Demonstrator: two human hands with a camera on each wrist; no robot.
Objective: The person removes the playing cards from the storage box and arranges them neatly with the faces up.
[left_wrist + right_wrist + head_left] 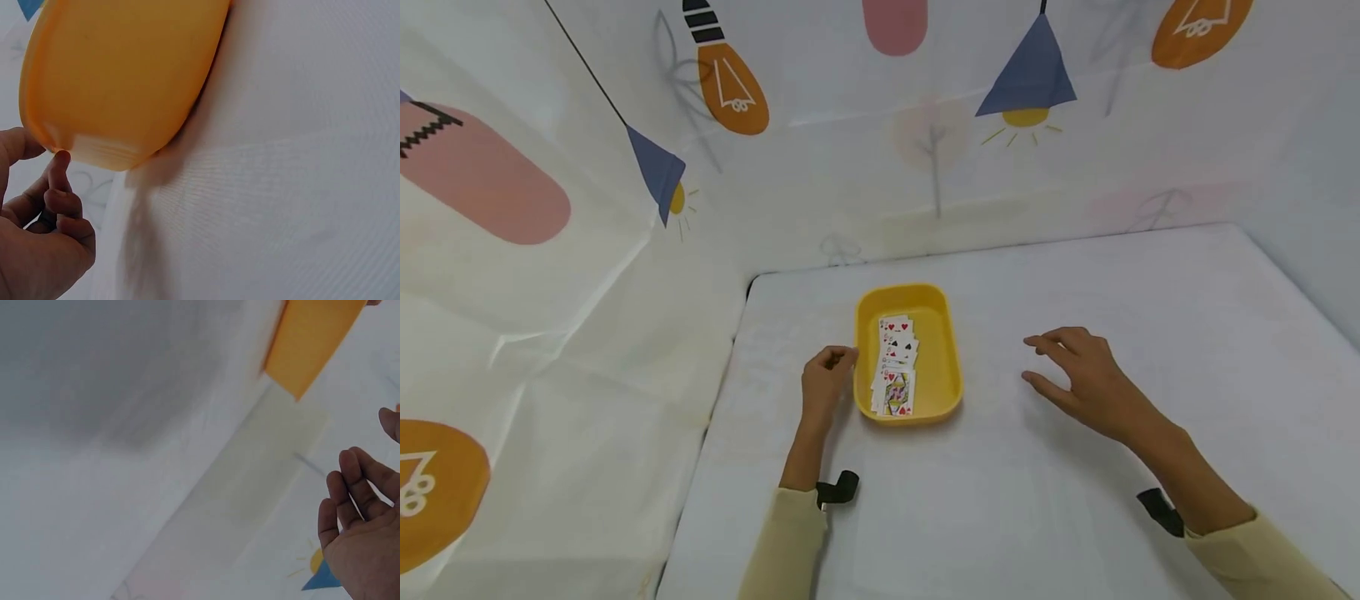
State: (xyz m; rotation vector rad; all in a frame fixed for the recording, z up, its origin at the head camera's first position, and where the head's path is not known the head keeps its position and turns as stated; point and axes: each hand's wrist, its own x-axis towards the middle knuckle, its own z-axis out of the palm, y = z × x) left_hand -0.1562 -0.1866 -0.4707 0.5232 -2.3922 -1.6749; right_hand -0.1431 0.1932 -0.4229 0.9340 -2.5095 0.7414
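Note:
A yellow tray [936, 367] stands on the white table, with several overlapping playing cards [897, 392] in a column along its left side. The nearest card is a face card with a red heart. My left hand [823, 383] pinches the tray's left rim between thumb and fingers. In the left wrist view, the fingers of that hand [50, 244] meet the edge of the tray [125, 75]. To the right of the tray, my right hand [1090, 383] hovers above the table, fingers slightly bent and holding nothing. The right wrist view has the same hand [369, 544] apart from the tray [312, 344].
The white table [985, 517] spreads around the tray. A printed cloth wall [820, 183] with lamp and bulb pictures rises behind the table and along its left side. Each wrist carries a black strap mount [838, 487].

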